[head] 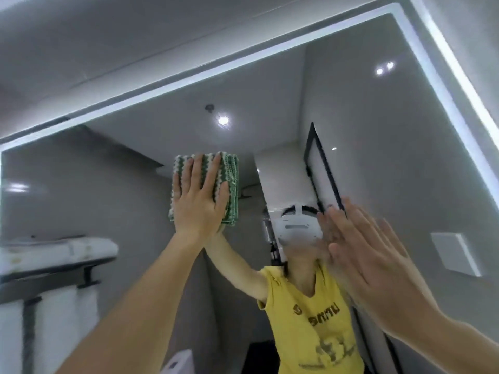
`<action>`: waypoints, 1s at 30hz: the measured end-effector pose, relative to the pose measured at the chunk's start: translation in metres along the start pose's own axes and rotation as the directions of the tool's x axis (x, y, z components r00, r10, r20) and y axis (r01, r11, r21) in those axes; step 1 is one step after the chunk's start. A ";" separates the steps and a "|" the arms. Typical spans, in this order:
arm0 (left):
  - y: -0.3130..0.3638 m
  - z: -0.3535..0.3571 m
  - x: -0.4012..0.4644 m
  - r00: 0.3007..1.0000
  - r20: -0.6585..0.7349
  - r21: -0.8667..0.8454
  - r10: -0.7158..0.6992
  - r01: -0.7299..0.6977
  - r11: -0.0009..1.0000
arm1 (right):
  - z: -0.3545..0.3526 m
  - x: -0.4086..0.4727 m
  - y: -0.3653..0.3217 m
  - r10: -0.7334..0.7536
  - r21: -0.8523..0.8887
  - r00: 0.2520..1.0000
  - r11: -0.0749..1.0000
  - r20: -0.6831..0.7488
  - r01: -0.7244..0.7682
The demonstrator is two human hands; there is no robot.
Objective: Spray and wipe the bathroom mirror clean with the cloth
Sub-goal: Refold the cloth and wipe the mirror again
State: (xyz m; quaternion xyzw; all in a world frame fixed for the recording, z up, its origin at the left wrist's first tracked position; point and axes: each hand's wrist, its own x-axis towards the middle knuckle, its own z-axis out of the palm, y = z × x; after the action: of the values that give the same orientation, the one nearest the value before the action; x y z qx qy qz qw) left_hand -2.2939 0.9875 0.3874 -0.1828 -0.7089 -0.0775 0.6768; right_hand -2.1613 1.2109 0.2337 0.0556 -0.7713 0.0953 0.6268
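The folded green-and-white cloth (216, 184) is pinned flat against the mirror (364, 125) by the left hand (198, 201), whose grip is fully open, palm and spread fingers pressing rather than clasping. The right hand (372, 249) is likewise held open and empty, near the glass; whether it touches cannot be told. Because nothing is clasped, the cloth could slide down from under the palm if pressure is eased, and its loose edges beyond the fingertips could unfold. Streaks may be left where only the palm presses. The cloth's long axis runs upward, in line with the fingers.
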 end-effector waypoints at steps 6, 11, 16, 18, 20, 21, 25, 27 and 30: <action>-0.087 -0.007 -0.044 0.988 -0.025 -0.009 -0.152 0.152 0.988 | 0.037 0.015 -0.070 -0.132 -0.013 0.991 0.991 0.001 0.132; -0.155 -0.007 -0.073 0.981 -0.026 0.017 -0.195 0.195 0.981 | 0.067 0.022 -0.122 -0.232 -0.028 0.973 0.972 -0.001 0.232; -0.211 -0.010 -0.098 0.974 -0.032 0.035 -0.226 0.227 0.973 | 0.102 0.032 -0.164 -0.291 -0.038 0.954 0.957 -0.076 0.289; -0.222 -0.013 -0.101 0.971 -0.045 0.026 -0.233 0.235 0.972 | 0.115 0.035 -0.180 -0.323 -0.032 0.937 0.946 -0.132 0.322; -0.226 -0.012 -0.101 0.973 -0.048 0.017 -0.226 0.227 0.974 | 0.124 0.040 -0.193 -0.359 -0.030 0.917 0.933 -0.175 0.359; -0.227 -0.011 -0.098 0.971 -0.051 0.020 -0.232 0.233 0.972 | 0.126 0.044 -0.198 -0.366 -0.029 0.913 0.930 -0.181 0.367; -0.227 -0.014 -0.065 0.921 -0.046 0.012 -0.388 0.389 0.921 | 0.119 0.086 -0.209 -0.296 -0.001 0.944 0.954 -0.146 0.299; -0.226 -0.017 -0.045 0.898 -0.019 -0.005 -0.440 0.440 0.898 | 0.110 0.116 -0.208 -0.282 -0.012 0.950 0.959 -0.136 0.283; -0.223 -0.018 -0.019 0.879 0.000 -0.027 -0.478 0.478 0.878 | 0.098 0.151 -0.206 -0.298 -0.007 0.943 0.954 -0.146 0.301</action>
State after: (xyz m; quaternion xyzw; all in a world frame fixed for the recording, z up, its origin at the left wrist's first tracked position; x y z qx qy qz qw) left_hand -2.3581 0.7730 0.4001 -0.0109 -0.7288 -0.2517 0.6368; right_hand -2.2446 0.9938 0.3781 0.1699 -0.7056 0.0087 0.6879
